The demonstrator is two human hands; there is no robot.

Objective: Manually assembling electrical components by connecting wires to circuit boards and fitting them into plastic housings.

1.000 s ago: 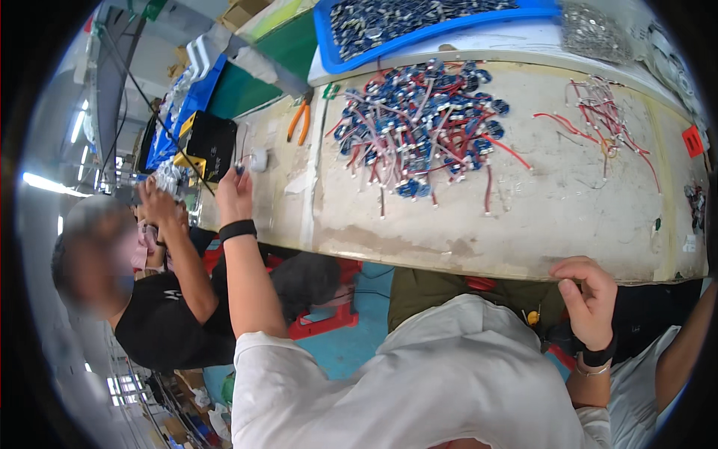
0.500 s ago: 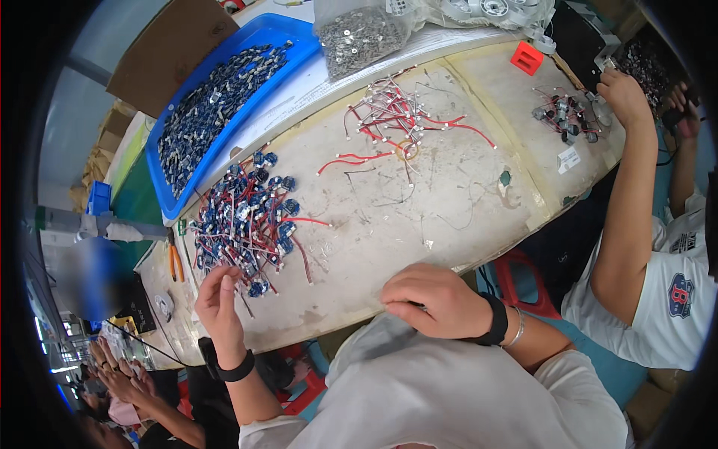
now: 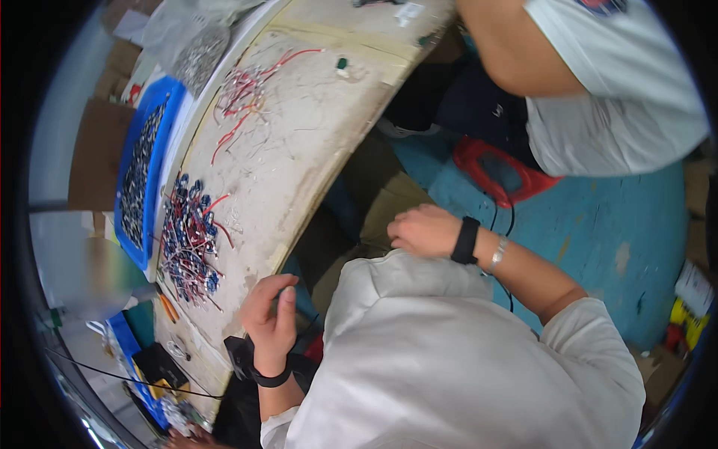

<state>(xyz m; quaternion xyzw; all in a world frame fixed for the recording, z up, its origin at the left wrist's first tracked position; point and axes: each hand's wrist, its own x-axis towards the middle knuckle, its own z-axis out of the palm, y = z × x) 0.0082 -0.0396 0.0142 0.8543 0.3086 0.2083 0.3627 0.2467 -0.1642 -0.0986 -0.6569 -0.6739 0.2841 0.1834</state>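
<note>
The near edge of the table (image 3: pixel 299 179) runs on a slant from upper right to lower left, bowed by the lens, and the left hand (image 3: pixel 271 318) is right at it, overlapping the rim in this view; whether it actually touches the surface I cannot tell. Its fingers are loosely curled with the thumb raised apart from them, a relaxed, released-looking hand. The right hand (image 3: pixel 424 230) is well off the edge, over the olive trousers (image 3: pixel 378 198) and close to the white shirt (image 3: pixel 449 359), with its back to the camera and its fingers bent downward — I cannot tell whether they close on anything. Beyond the right forearm there is room over the blue floor (image 3: pixel 606 232), bounded higher up by a red stool (image 3: pixel 501 172) and a co-worker's bent arm (image 3: pixel 516 45). On the tabletop, a pale, scuffed strip separates the near edge from the pile of wired parts (image 3: pixel 191 243), which lies ahead of the left hand and apart from it, beside the blue tray (image 3: pixel 172 88). The pile is a dense tangle: small blue pieces, many glinting, threaded through with red and whitish wires, a few red ends poking out toward the open side. Farther up the table lies a thinner bunch of red and white wires (image 3: pixel 243 93); orange-handled pliers (image 3: pixel 168 308) rest just below the pile.
</note>
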